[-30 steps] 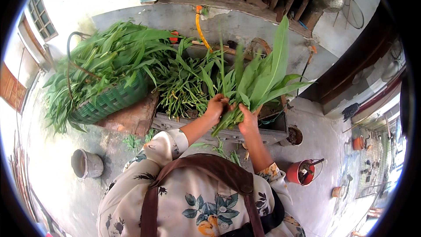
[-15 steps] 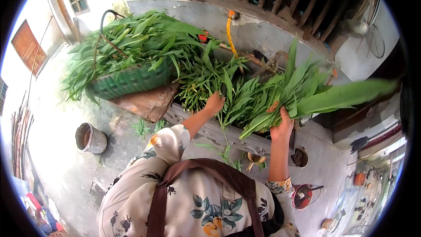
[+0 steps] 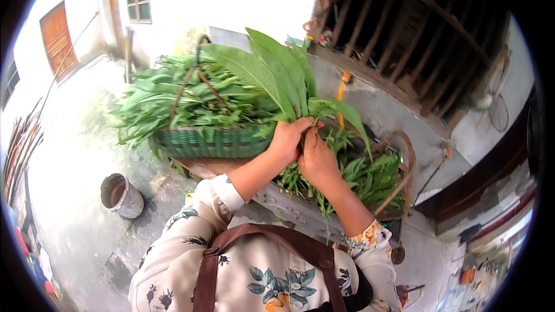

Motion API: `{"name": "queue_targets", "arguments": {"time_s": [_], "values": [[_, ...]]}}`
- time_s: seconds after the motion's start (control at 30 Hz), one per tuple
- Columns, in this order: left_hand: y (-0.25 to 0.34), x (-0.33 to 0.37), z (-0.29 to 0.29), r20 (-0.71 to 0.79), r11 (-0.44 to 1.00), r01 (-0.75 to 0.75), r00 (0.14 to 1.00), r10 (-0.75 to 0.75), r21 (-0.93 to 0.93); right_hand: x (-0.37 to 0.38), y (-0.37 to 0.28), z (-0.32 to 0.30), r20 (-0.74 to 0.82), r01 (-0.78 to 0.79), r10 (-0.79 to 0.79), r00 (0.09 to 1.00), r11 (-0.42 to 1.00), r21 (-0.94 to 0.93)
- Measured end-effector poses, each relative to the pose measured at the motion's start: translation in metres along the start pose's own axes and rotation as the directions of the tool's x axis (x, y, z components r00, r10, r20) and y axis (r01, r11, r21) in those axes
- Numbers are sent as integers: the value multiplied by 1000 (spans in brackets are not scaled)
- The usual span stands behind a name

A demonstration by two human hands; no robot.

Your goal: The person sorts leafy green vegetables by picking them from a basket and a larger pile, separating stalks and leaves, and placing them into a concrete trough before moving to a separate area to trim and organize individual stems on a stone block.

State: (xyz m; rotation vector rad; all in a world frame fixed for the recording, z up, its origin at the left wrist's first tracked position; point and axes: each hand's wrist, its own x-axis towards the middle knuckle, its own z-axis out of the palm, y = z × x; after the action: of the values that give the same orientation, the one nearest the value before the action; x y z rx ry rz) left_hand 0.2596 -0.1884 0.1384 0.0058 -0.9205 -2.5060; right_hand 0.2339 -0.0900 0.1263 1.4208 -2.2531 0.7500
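Observation:
My left hand [image 3: 288,140] and my right hand [image 3: 316,159] meet in front of me, both closed around the lower end of a bunch of long green leaves [image 3: 277,72]. The broad blades fan upward and to the left; one droops to the right. Fingers hide most of the stems. To the left a green woven basket [image 3: 211,142] holds a tall heap of similar leaves [image 3: 150,95]. Below and right of my hands, more cut greens [image 3: 370,172] lie in a long trough-like container with a weathered wooden front edge [image 3: 289,212].
A bucket [image 3: 122,195] stands on the concrete floor at left. Behind the greens rise a low wall and a wooden-barred opening [image 3: 399,34]. An orange strap [image 3: 342,101] hangs on that wall. Thin sticks [image 3: 22,150] lean at the far left.
My right hand has brought the leaf bunch from the right to the middle, where my left hand has lifted from the greens and joined it. The view has shifted.

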Motion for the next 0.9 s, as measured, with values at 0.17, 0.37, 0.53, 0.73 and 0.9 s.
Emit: {"name": "queue_targets", "arguments": {"time_s": [0.17, 0.37, 0.53, 0.73, 0.9], "values": [[103, 1, -22, 100, 977, -195, 977, 186, 85, 40, -57, 8, -2, 128, -130, 992, 974, 188], [251, 39, -43, -34, 831, -556, 830, 556, 9, 82, -76, 15, -86, 124, -108, 990, 970, 208], [384, 57, -124, -104, 413, -910, 407, 908, 42, 84, -74, 23, 114, -54, 25, 993, 964, 261], [377, 76, -200, -472, 571, -819, 526, 707, -58, 60, -56, 62, 281, -255, 164, 946, 910, 328], [326, 87, -207, -291, 763, -455, 888, 355, -460, 85, -70, 58, 280, -243, 128, 951, 870, 428]]}}
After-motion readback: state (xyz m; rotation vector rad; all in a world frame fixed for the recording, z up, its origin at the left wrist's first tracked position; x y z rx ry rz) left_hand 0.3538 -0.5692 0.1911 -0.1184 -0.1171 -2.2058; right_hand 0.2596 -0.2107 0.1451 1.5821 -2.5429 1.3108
